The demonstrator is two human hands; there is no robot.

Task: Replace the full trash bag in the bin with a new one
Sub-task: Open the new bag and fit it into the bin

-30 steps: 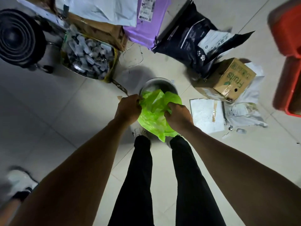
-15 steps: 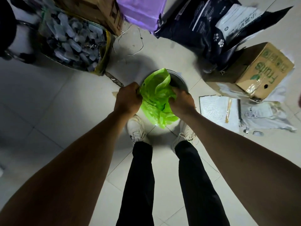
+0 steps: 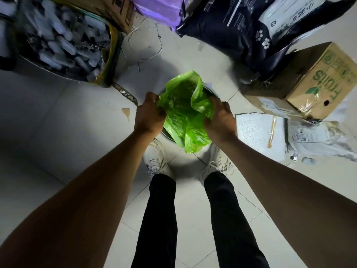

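A bright green trash bag [image 3: 183, 111] is spread over the mouth of a small round metal bin [image 3: 211, 91] on the tiled floor, just ahead of my shoes. My left hand [image 3: 149, 113] grips the bag's left edge at the bin's rim. My right hand [image 3: 219, 118] grips the bag's right edge. The bag's mouth gapes between my hands, one flap stands up at the far side, and a tail hangs over the near rim. Most of the bin is hidden under the bag.
A container of clear plastic bottles [image 3: 63, 41] stands at far left. A dark pet-food bag [image 3: 251, 26], a purple package [image 3: 154, 8] and a cardboard fruit box [image 3: 313, 82] lie beyond and to the right. A white foam sheet [image 3: 257, 132] and wrappers [image 3: 318, 138] lie right of the bin.
My hands have moved apart, pulling the green bag wider over the bin's mouth. The camera has come closer to the bin and my shoes have come into sight.
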